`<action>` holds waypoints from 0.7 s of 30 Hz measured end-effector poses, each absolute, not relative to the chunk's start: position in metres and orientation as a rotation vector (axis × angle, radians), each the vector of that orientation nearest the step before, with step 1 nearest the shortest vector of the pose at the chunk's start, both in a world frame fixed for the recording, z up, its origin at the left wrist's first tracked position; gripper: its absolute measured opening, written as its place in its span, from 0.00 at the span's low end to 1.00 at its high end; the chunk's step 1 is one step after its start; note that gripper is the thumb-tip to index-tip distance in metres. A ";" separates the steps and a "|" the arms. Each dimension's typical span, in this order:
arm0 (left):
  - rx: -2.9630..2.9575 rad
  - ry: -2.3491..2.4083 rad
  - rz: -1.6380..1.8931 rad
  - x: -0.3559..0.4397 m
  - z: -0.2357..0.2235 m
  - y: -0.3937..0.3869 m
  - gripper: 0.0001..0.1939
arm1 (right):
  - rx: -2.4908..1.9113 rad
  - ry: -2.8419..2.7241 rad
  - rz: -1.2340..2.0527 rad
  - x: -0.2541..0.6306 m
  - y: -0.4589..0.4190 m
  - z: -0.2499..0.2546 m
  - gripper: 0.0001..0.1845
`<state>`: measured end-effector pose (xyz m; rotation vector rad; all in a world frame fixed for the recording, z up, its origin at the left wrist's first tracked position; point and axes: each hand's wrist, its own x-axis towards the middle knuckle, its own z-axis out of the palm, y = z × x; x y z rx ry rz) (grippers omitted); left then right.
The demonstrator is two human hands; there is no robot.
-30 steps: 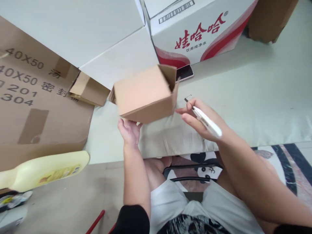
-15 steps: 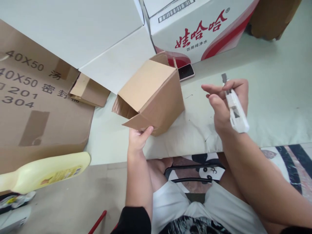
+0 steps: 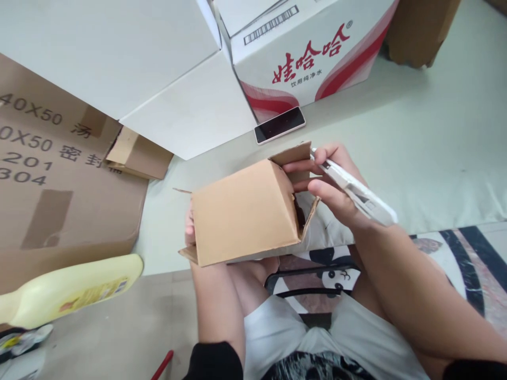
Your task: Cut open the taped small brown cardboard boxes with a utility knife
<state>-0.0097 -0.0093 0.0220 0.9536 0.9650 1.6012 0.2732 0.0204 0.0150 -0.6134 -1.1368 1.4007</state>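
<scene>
Pale green cloth (image 3: 420,153) bears a phone (image 3: 279,125) above grey floor (image 3: 114,316); left hand (image 3: 190,227) grips the carton (image 3: 245,211), right hand (image 3: 336,190) the cutter (image 3: 358,192).

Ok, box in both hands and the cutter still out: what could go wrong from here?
The white cutter sits in the right hand while its fingers reach the open flaps; if the blade is out, which I can't tell, it might nick skin or card.
Both ends of the small cardboard box gape, so tilting could spill anything inside.
It overhangs the table edge, so a slip might drop it.
</scene>
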 end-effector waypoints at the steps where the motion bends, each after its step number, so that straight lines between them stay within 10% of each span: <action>1: 0.992 0.969 1.582 -0.010 0.028 -0.010 0.32 | -0.590 -1.108 1.436 0.275 0.020 0.019 0.20; 8: 1.341 1.035 1.900 -0.015 0.058 -0.013 0.40 | -0.535 -0.998 1.198 0.287 0.008 0.055 0.26; 21: 1.511 1.009 1.963 -0.009 0.056 -0.018 0.23 | -0.735 -0.994 0.827 0.279 0.002 0.059 0.22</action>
